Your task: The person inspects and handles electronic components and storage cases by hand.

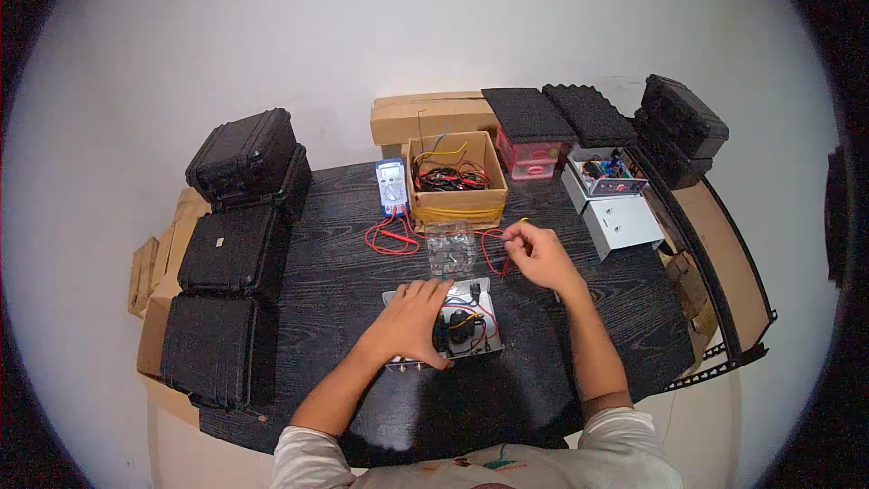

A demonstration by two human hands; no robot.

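Observation:
My left hand (409,324) spans an open grey metal case (497,317), its fingers over the far side and its thumb at the near edge. Inside the case are a round black part (463,326) and red, blue and yellow wires. To the upper right, my right hand (540,259) is closed in a pinch on a thin tool with a yellow end (524,220); its exact kind is too small to tell. Beyond the case lies a clear divided plastic box (450,249) of small parts. A red test lead (490,254) passes near my right fingers.
A blue and white multimeter (391,188) stands left of a cardboard box (460,209) full of cables. Black hard cases (222,340) are stacked at left. At right sit a second open case with electronics (611,177) and a grey metal cover (625,225).

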